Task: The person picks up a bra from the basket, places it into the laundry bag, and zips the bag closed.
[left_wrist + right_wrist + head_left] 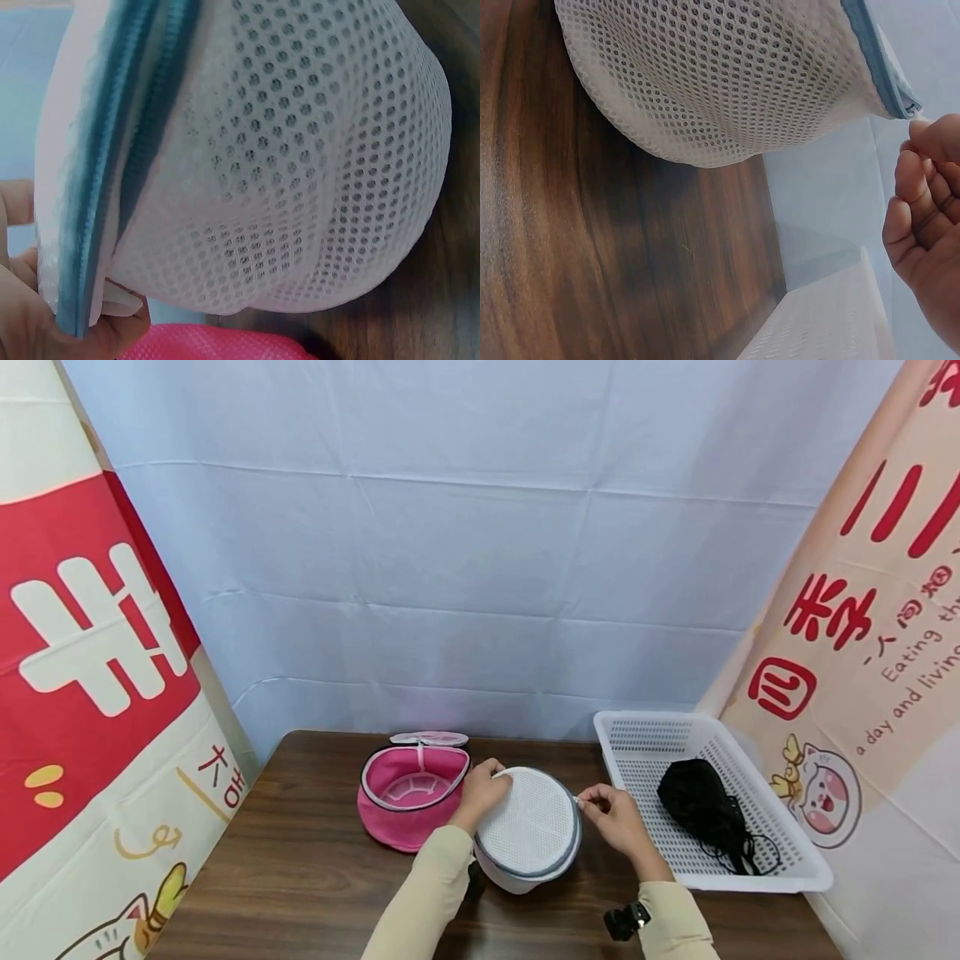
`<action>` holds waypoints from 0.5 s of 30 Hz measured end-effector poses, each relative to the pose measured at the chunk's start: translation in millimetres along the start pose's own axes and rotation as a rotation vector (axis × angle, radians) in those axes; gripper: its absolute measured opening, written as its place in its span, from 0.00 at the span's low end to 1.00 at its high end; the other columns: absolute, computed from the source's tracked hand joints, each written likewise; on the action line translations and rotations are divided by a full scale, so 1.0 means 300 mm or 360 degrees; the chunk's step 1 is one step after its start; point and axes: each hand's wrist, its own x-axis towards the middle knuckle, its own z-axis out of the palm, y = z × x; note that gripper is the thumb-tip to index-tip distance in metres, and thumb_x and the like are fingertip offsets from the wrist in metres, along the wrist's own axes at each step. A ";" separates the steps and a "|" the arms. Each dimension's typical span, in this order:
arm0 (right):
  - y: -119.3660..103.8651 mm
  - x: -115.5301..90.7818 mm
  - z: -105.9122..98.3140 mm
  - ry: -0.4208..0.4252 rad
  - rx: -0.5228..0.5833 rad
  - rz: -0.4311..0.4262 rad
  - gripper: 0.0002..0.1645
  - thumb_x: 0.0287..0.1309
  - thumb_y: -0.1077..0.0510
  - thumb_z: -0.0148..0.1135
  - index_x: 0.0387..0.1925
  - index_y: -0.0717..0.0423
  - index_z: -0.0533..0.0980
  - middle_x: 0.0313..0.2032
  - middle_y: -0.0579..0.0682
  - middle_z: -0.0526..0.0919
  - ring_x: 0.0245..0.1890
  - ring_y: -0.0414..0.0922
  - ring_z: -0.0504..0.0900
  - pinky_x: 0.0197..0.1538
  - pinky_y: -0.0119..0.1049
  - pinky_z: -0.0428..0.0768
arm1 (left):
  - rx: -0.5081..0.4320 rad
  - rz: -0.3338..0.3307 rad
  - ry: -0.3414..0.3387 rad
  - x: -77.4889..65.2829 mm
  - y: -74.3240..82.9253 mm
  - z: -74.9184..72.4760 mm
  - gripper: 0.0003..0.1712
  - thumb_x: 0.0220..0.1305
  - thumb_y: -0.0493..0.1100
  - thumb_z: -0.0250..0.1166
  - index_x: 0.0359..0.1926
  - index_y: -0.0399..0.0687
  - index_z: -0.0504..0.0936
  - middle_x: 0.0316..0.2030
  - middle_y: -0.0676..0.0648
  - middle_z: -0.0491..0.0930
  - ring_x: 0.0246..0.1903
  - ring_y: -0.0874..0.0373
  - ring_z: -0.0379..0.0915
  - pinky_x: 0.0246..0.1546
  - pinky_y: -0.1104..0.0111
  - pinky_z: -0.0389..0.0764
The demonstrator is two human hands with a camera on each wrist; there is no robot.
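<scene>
A round white mesh laundry bag (529,822) with a grey-blue zipper (97,172) round its lid stands on the table. At the lid's left edge my left hand (482,793) grips the rim, thumb on top and fingers beneath. In the left wrist view the two zipper edges lie apart along the near side. My right hand (615,818) pinches the small zipper pull (918,115) at the lid's right edge. To the left sits a pink mesh laundry bag (397,827), its lid (429,739) folded back and a white plastic frame (415,787) inside.
On the right stands a white plastic basket (637,727) with a black bundle (701,806) and thin black cords in it. The brown wooden table (300,835) ends at a pale blue cloth backdrop (465,568). Printed cloths hang at both sides.
</scene>
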 end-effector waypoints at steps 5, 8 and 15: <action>0.010 -0.017 0.001 0.0063 -0.0047 -0.0020 0.04 0.49 0.70 0.65 0.25 0.62 0.78 0.22 0.45 0.76 0.21 0.38 0.69 0.24 0.30 0.69 | -0.0080 -0.0067 0.0025 -0.012 0.000 0.015 0.03 0.49 0.40 0.59 0.23 0.46 0.74 0.24 0.50 0.74 0.25 0.57 0.67 0.27 0.67 0.68; 0.009 -0.024 -0.002 0.0077 -0.0034 -0.0025 0.03 0.49 0.70 0.65 0.26 0.62 0.78 0.22 0.45 0.77 0.21 0.38 0.69 0.23 0.30 0.68 | -0.0144 -0.0131 0.0034 -0.021 0.003 0.014 0.03 0.50 0.39 0.58 0.23 0.46 0.73 0.23 0.50 0.72 0.25 0.57 0.65 0.27 0.66 0.67; 0.004 -0.025 -0.002 0.0130 -0.0070 -0.0091 0.05 0.48 0.70 0.66 0.25 0.59 0.78 0.22 0.43 0.76 0.21 0.37 0.69 0.24 0.31 0.69 | -0.0294 -0.0250 0.0075 -0.031 0.013 0.002 0.04 0.53 0.39 0.57 0.25 0.45 0.72 0.23 0.49 0.70 0.25 0.56 0.65 0.28 0.66 0.67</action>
